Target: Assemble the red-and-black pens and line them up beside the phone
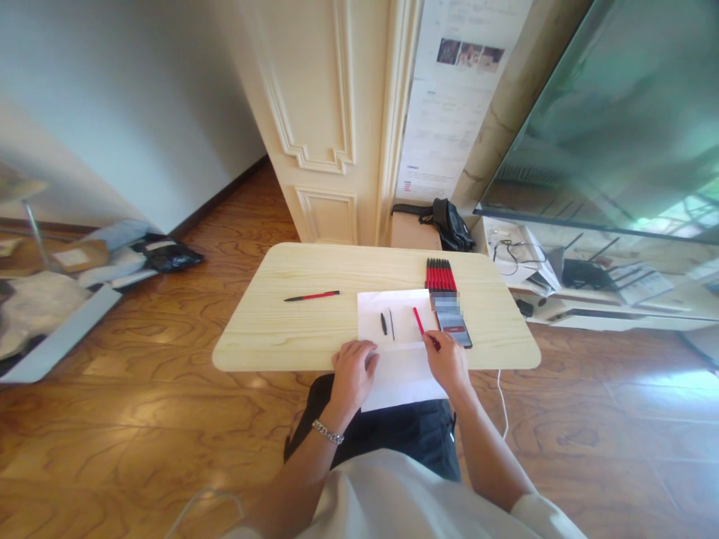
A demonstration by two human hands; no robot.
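Note:
In my right hand (446, 355), the fingertips pinch the lower end of a red pen barrel (419, 320) over a white sheet of paper (404, 374). Left of the barrel, a thin dark pen refill (392, 324) and a short black pen part (383, 323) lie side by side on the paper. My left hand (355, 365) rests at the table's near edge by the paper's left side, fingers loosely bent, thumb apart, holding nothing. A whole red and black pen (311, 296) lies farther left on the wooden table (269, 329).
A row of several red and black pens (441, 275) lies at the back right of the table, above a phone (454, 322) beside the paper. Beyond the table are a black bag (449, 224) and a low white cabinet (601, 314) below a large screen.

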